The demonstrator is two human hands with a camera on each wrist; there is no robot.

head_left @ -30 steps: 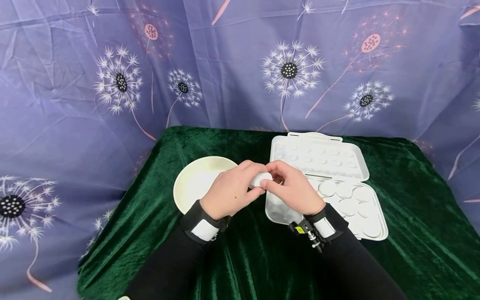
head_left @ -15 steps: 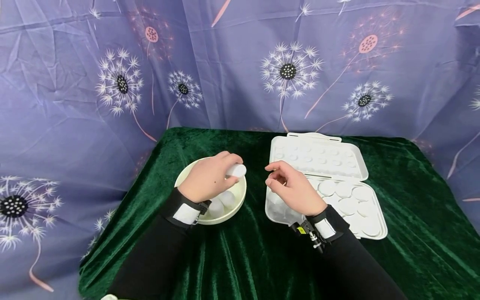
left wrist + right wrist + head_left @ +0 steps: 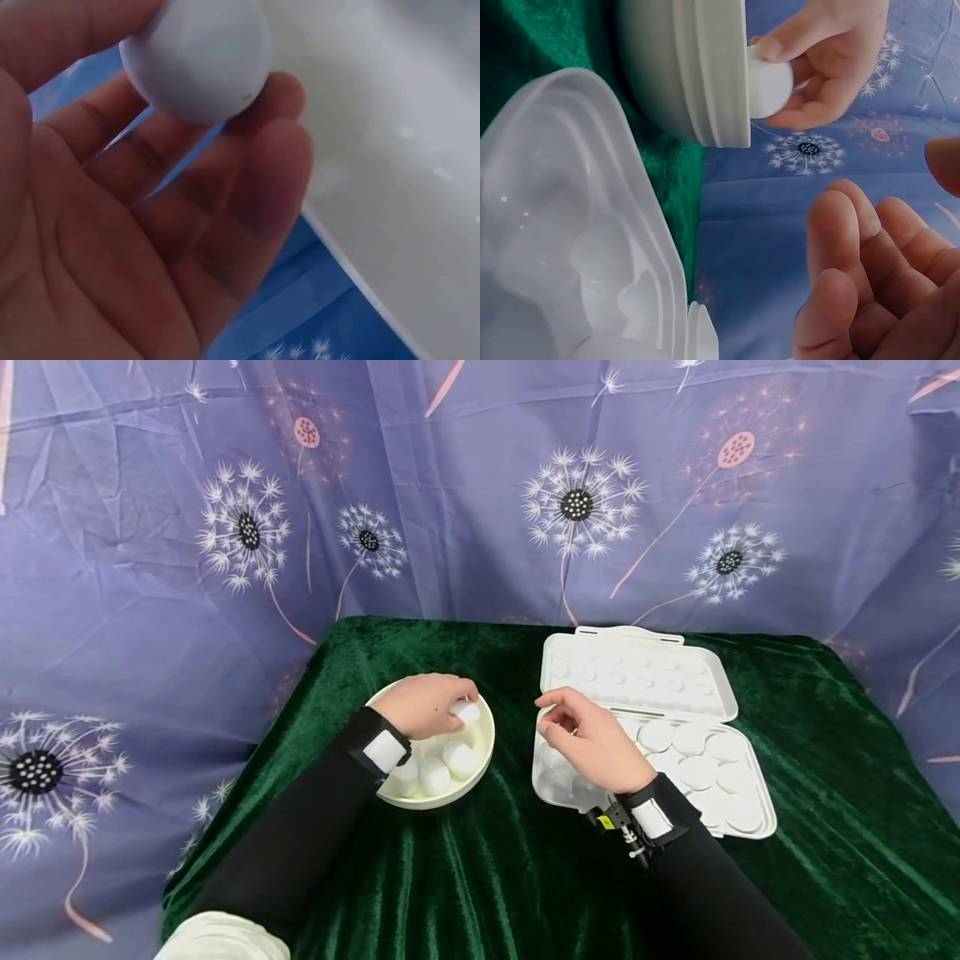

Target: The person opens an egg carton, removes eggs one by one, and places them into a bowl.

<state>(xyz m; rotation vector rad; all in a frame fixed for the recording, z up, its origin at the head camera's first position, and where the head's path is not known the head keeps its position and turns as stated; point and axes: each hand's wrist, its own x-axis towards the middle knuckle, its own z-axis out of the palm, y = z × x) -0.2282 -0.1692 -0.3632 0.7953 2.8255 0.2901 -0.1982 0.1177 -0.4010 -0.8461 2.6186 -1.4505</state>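
Observation:
My left hand [image 3: 427, 706] reaches over the cream bowl [image 3: 485, 737] and pinches a white egg [image 3: 467, 711] between thumb and fingers. The left wrist view shows this egg [image 3: 199, 60] close up, with the bowl's pale inside beside it. In the right wrist view the egg [image 3: 772, 88] is at the bowl's rim, partly hidden by it. Several white eggs [image 3: 435, 775] lie in the bowl below the hand. My right hand [image 3: 600, 747] hovers over the left part of an opened white egg carton [image 3: 555, 792], fingers loosely bent, holding nothing.
The carton's lid [image 3: 637, 672] is folded back toward the curtain. Several rounded white shapes [image 3: 697, 772] fill the right part of its base. A dark green velvet cloth [image 3: 465, 877] covers the table. A purple dandelion-print curtain [image 3: 480, 527] stands behind it.
From between both hands, the egg has gone left and down to the bowl in my left hand. My right hand has let go of it and stays over the carton.

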